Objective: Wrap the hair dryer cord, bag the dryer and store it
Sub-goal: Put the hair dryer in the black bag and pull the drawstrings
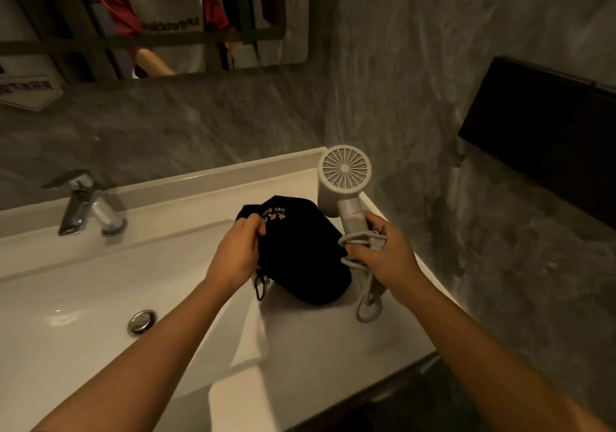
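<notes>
A white hair dryer stands upright in my right hand, its round rear grille facing me. My fingers close around its handle together with coils of the grey cord, and one loop hangs down below my hand. A black drawstring bag with gold lettering lies on the white counter to the right of the basin. My left hand pinches the bag's upper left edge near its opening. The bag's black drawstring dangles under my left wrist.
A white sink basin with a chrome drain and a chrome faucet fills the left. A mirror hangs on the grey marble wall. A dark box is mounted on the right wall. The counter edge runs at lower right.
</notes>
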